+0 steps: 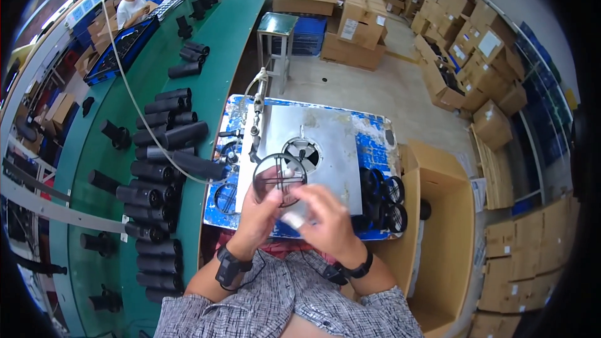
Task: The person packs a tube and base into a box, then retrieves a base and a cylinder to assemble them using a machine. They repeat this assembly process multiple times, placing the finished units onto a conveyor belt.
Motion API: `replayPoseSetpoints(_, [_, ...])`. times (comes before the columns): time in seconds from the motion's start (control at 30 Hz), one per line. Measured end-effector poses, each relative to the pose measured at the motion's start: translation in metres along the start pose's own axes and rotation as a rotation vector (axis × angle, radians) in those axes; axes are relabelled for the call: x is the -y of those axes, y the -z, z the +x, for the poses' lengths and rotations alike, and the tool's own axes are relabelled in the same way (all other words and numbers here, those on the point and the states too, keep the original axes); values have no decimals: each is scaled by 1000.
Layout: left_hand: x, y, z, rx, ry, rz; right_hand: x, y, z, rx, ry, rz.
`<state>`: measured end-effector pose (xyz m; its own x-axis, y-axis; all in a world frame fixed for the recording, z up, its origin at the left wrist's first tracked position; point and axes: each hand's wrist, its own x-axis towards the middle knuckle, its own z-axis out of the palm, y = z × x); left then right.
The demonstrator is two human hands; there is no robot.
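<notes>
- Head view: the left hand holds a round black fan grille by its lower rim, with the fingers curled around the edge.
- The right hand is just beside it and pinches a small white piece, maybe a cloth or a sticker; it is too blurry to tell which.
- The grille is up in the air, just over the near edge of a grey metal plate with a round fan hole in it.
- The plate sits on a blue work table.
- More black grilles are stacked at the right of the plate.
- Black tube parts lie in rows on the long green bench to the left.
- The grille looks light and stiff, with thin bars that could bend, so the thick outer rim looks like the best place to hold it.
</notes>
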<state>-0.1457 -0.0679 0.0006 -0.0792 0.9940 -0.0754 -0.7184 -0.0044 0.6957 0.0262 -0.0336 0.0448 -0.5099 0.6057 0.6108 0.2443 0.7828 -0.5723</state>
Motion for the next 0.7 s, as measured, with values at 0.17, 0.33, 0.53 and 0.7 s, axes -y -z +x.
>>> replayPoseSetpoints(0.17, [-11,22,8,20,83,299,-29,7,15,-24,-493,197])
replayPoseSetpoints(0.33, [-6,28,13,-101,-1,473,-61,-16,1,94,-450,354])
replayPoseSetpoints(0.53, [-1,26,9,30,-58,562,-36,-11,4,86,-494,221])
replayPoseSetpoints(0.7, [-3,19,9,118,-80,594,-37,-6,2,73,-455,137])
